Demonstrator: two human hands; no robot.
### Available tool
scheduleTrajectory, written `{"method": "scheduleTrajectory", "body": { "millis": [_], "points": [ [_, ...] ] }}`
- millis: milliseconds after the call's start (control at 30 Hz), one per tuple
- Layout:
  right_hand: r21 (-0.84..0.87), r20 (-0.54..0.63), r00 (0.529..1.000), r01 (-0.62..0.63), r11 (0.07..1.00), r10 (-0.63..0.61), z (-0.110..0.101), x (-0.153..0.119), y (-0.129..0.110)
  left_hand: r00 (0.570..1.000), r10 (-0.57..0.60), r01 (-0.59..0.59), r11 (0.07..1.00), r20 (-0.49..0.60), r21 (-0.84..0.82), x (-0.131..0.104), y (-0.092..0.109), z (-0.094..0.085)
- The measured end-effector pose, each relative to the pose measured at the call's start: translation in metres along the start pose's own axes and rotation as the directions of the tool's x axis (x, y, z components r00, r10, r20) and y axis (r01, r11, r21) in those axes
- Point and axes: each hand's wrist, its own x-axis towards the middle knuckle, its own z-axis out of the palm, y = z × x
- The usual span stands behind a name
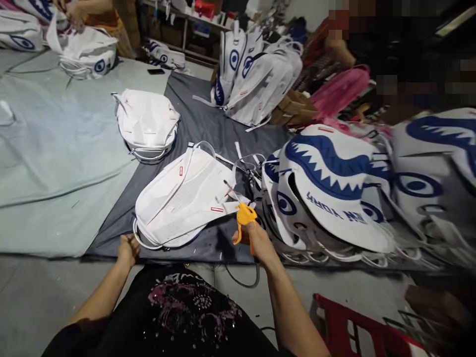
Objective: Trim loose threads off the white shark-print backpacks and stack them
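Note:
A white backpack (193,193) with red-edged labels lies strap side up in front of me, its straps loose toward the right. At its lower left end, my left hand (128,249) is closed with its fingertips at the white corded edge. My right hand (256,240) is wrapped round an orange trigger-type air blow gun (246,214). The gun's thin nozzle points up and left, over the backpack's straps. Where the nozzle tip stands relative to the fabric is hard to tell.
Shark-mouth backpacks (334,183) crowd the table's right side. Another white backpack (148,121) sits behind on the left, and several stand at the back (256,74). A phone (155,71) lies beyond. A hose (247,285) hangs below the edge; a red stool (357,322) stands lower right. Co-workers' hands show at the back.

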Motion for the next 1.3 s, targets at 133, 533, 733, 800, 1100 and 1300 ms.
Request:
{"method": "scheduleTrajectory", "body": {
  "millis": [133,533,733,800,1100,1300],
  "points": [
    [-0.009,0.111,0.985,-0.132,0.991,0.133,0.01,0.04,0.013,0.973,0.13,-0.059,0.94,-0.192,0.335,0.011,-0.003,0.009],
    [-0.384,-0.076,0.978,-0.207,0.9,0.193,-0.078,0.129,-0.091,0.96,0.159,-0.232,0.91,0.229,0.342,0.027,-0.03,0.068],
    [-0.69,0.118,0.834,-0.322,0.648,0.539,-0.112,0.109,-0.12,0.876,-0.219,0.397,0.834,0.43,-0.384,0.035,-0.014,0.033],
    [-0.736,0.121,0.822,-0.302,0.606,0.556,-0.108,0.111,-0.127,0.853,-0.294,0.479,0.768,0.431,-0.424,0.041,-0.007,0.032],
    [-0.764,0.429,0.794,0.065,0.642,0.43,0.027,0.152,-0.132,0.7,-0.592,0.698,0.685,0.398,-0.209,0.058,-0.001,0.055],
    [-0.884,0.41,0.792,0.225,0.409,0.452,0.057,0.163,-0.126,0.723,-0.555,0.666,0.718,0.412,-0.201,0.06,-0.008,0.058]
  ]
}}
